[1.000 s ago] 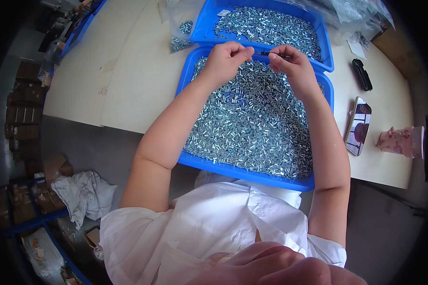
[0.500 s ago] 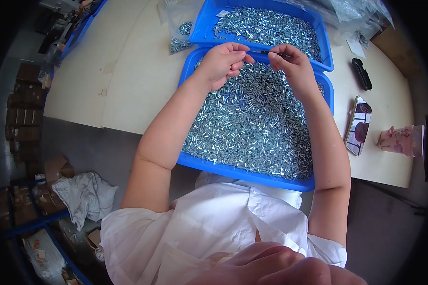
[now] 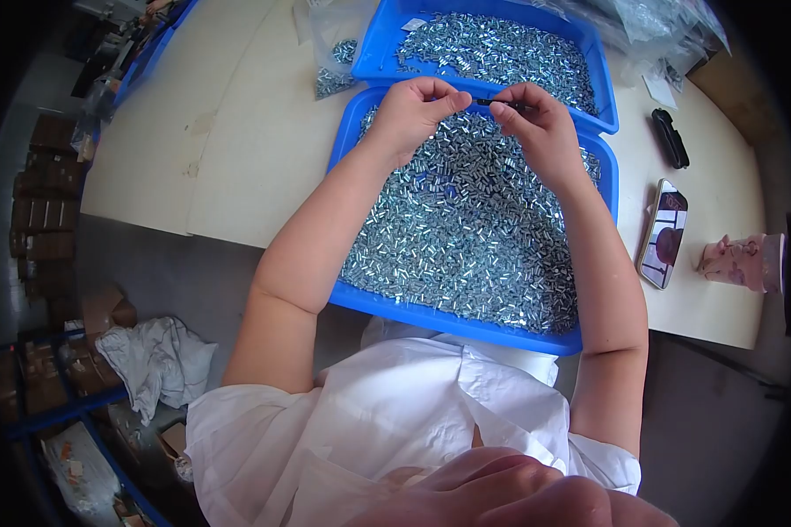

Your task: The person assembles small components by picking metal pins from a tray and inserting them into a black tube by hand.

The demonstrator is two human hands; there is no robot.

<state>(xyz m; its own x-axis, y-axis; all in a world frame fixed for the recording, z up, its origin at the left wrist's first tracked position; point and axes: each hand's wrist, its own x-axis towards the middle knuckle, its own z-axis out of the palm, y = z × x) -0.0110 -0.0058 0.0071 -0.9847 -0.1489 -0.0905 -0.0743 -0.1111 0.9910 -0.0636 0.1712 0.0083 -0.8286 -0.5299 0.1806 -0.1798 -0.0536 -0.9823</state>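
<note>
Both hands are over the far edge of a blue tray (image 3: pixel 448 318) filled with small silvery metal pins (image 3: pixel 466 237). My right hand (image 3: pixel 540 132) is closed in a pinch on a thin dark rod-like piece (image 3: pixel 484 102) whose end sticks out to the left. My left hand (image 3: pixel 417 114) is closed, thumb and forefinger pinched at the left end of that dark piece. Whether a small pin is between these fingertips cannot be made out.
A second blue tray (image 3: pixel 387 54) with similar pins stands behind. A clear bag of pins (image 3: pixel 332 81) lies at its left. On the right are a black case (image 3: pixel 669 138), a phone (image 3: pixel 664 233) and a pink cup (image 3: pixel 734 262). Plastic bags (image 3: pixel 642 22) lie at the back right.
My left hand has moved slightly right, its curled fingers tightening into a pinch by the dark piece. The right hand has shifted slightly left, and more of the dark piece shows.
</note>
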